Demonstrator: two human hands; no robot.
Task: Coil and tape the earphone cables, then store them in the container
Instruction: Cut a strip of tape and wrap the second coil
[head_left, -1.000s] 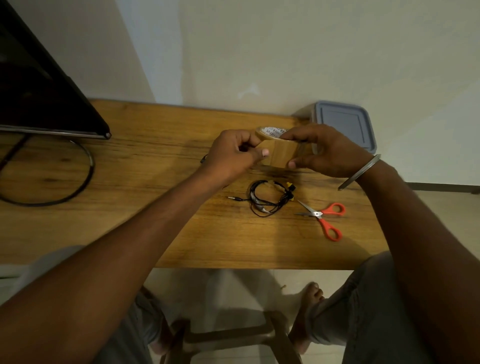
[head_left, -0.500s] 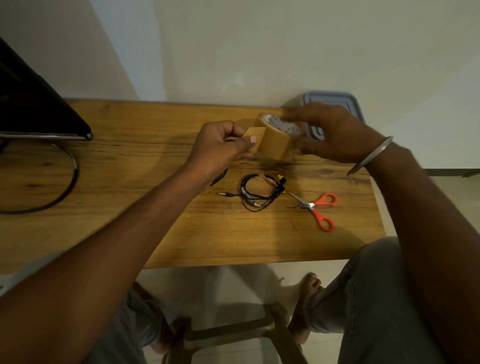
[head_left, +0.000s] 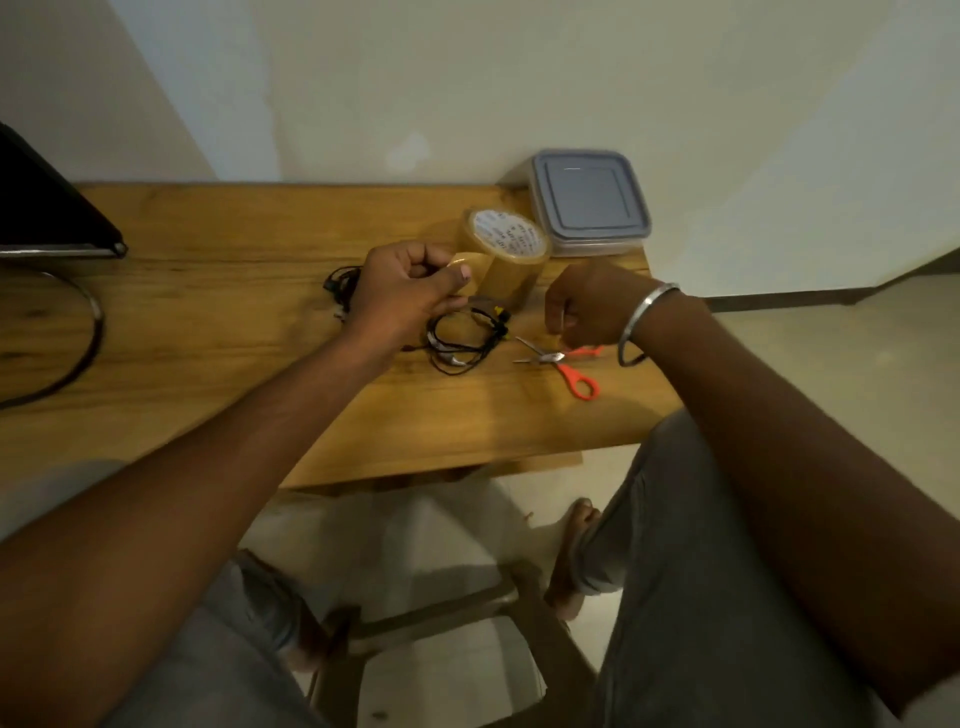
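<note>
A black earphone cable (head_left: 464, 340) lies loosely coiled on the wooden table (head_left: 208, 332), just below my left hand (head_left: 410, 291). That hand pinches the free end of the brown tape, pulled a short way off the tape roll (head_left: 505, 248), which stands behind it. A second black cable (head_left: 340, 288) peeks out to the left of that hand. My right hand (head_left: 589, 306) is off the roll, with curled fingers over the upper handle of the orange scissors (head_left: 574, 371); its grip is hidden. The clear container with a grey lid (head_left: 589, 205) is closed at the back right corner.
A dark monitor (head_left: 47, 218) with a ring-shaped stand (head_left: 85, 353) occupies the table's left end. The table's right edge runs just past the scissors. Below the front edge are my knees, bare feet and a wooden stool (head_left: 441, 618).
My right hand has let go of the tape roll and dropped down to the scissors. The left hand still pinches the tape end and has moved down toward the coiled cable.
</note>
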